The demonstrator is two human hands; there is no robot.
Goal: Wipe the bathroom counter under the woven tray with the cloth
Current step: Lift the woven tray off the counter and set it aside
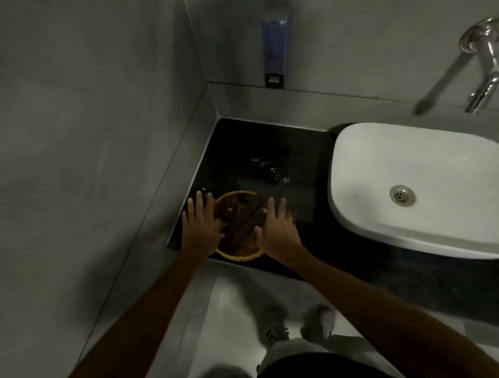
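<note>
A round woven tray (pixel 240 250) with a yellow rim sits at the front left corner of the black bathroom counter (pixel 268 140), close to the left wall. A dark bar with small studs crosses the tray. My left hand (pixel 200 221) holds the tray's left rim, thumb inside and fingers stretched along the outside. On the opposite rim, my right hand (pixel 277 228) grips the same way. I cannot tell if the tray is lifted off the counter. No cloth is in view.
Water drops (pixel 270 171) glisten on the counter behind the tray. A white basin (pixel 411 154) stands on the right, with a chrome wall tap (pixel 484 84) above it. A soap dispenser (pixel 275 45) hangs on the back wall. My shoes (pixel 277 327) are on the floor below.
</note>
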